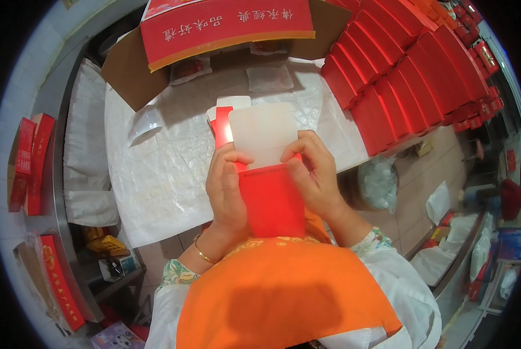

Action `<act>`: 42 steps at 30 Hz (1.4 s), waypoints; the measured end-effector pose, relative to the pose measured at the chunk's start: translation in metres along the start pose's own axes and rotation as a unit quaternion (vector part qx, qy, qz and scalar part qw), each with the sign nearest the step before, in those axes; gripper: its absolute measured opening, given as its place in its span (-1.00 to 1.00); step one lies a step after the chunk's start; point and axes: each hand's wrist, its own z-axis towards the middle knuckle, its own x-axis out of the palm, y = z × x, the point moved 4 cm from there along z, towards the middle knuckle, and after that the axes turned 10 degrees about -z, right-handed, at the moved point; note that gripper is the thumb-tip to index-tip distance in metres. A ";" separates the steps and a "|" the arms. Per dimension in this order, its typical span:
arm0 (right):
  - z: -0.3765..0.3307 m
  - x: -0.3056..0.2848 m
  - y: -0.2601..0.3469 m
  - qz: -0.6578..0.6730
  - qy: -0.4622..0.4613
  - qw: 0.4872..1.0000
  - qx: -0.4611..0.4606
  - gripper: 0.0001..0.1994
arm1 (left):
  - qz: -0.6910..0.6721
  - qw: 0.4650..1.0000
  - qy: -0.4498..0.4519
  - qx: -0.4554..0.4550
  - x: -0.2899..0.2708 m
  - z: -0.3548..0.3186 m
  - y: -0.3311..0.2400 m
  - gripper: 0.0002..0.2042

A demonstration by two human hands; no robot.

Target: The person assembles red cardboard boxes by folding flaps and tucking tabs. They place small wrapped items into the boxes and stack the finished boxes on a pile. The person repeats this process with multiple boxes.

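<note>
A red folding carton (pixel 273 203) is held in front of my orange apron, its pale inner flap (pixel 264 128) standing up at the far end. My left hand (pixel 228 186) grips the carton's left edge, with the fingers bent at the fold. On the opposite edge my right hand (pixel 317 174) holds it, thumb on the red face and fingers curled beside the flap. Just beyond my left hand lies another red and white carton (pixel 221 125), partly covered by the flap. Whether anything is inside the held carton cannot be seen.
White sheeting (pixel 156 192) covers the table. An open cardboard box (pixel 231 38) with a red front stands at the far side, small clear packets (pixel 270 78) by it. Red cartons (pixel 405 81) are stacked at the far right. A translucent pouch (pixel 146 123) lies left.
</note>
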 end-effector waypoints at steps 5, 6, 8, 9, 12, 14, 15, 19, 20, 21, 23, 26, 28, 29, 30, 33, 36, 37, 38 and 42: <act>-0.006 0.008 -0.006 0.084 -0.023 0.993 0.082 -0.83 | -0.133 0.987 -0.037 -0.082 0.005 -0.002 0.008 -0.73; -0.008 0.012 -0.008 0.125 -0.024 0.984 0.127 -0.80 | -0.152 0.982 -0.046 -0.099 0.006 -0.002 0.007 -0.75; -0.005 0.017 -0.002 0.188 -0.072 0.970 0.138 -0.76 | -0.192 0.971 -0.060 -0.131 0.007 -0.004 0.006 -0.78; -0.004 0.018 -0.001 0.219 -0.096 0.960 0.143 -0.73 | -0.214 0.964 -0.064 -0.145 0.007 -0.005 0.006 -0.79; 0.003 0.021 -0.012 0.277 -0.049 0.942 0.183 -0.67 | -0.230 0.953 -0.082 -0.181 0.007 -0.005 0.005 -0.81; 0.008 0.019 -0.022 0.328 0.025 0.913 0.243 -0.69 | -0.237 0.947 -0.091 -0.196 0.005 -0.006 0.007 -0.83; 0.008 0.019 -0.025 0.352 0.062 0.893 0.272 -0.69 | -0.249 0.943 -0.092 -0.200 0.003 -0.007 0.011 -0.84; 0.008 0.021 -0.027 0.337 0.062 0.907 0.244 -0.69 | -0.309 0.925 -0.119 -0.185 -0.002 -0.011 0.025 -0.85; 0.006 0.021 -0.028 0.324 0.054 0.913 0.241 -0.70 | -0.316 0.923 -0.122 -0.181 -0.001 -0.011 0.024 -0.81; 0.005 0.021 -0.029 0.312 0.047 0.919 0.238 -0.70 | -0.324 0.921 -0.126 -0.178 0.002 -0.010 0.021 -0.78; 0.006 0.015 -0.026 0.269 0.047 0.934 0.231 -0.70 | -0.318 0.919 -0.121 -0.200 0.004 -0.005 0.013 -0.72; 0.011 0.008 -0.025 0.218 0.064 0.948 0.221 -0.70 | -0.305 0.909 -0.062 -0.278 0.000 0.010 0.009 -0.65; 0.014 0.005 -0.023 0.197 0.063 0.954 0.215 -0.69 | -0.323 0.891 0.008 -0.318 -0.006 0.021 0.013 -0.62; 0.016 0.004 -0.021 0.192 0.052 0.957 0.212 -0.69 | -0.329 0.883 0.038 -0.331 -0.007 0.027 0.014 -0.61; 0.017 0.003 -0.020 0.187 0.042 0.959 0.208 -0.68 | -0.331 0.881 0.056 -0.333 -0.008 0.030 0.016 -0.61; 0.022 0.002 -0.019 0.194 0.033 0.959 0.202 -0.67 | -0.338 0.888 0.041 -0.309 -0.001 0.032 0.015 -0.62; 0.018 0.004 -0.014 0.181 0.028 0.961 0.206 -0.67 | -0.305 0.920 0.010 -0.245 0.008 0.026 0.013 -0.63; 0.016 0.004 -0.014 0.186 0.027 0.960 0.206 -0.66 | -0.285 0.933 0.002 -0.220 0.007 0.023 0.012 -0.63; 0.013 0.005 -0.015 0.191 0.026 0.960 0.205 -0.65 | -0.286 0.933 0.004 -0.220 0.007 0.019 0.013 -0.63; 0.009 0.004 -0.040 0.340 0.087 0.894 0.279 -0.61 | -0.273 0.935 0.001 -0.225 0.015 0.012 0.008 -0.62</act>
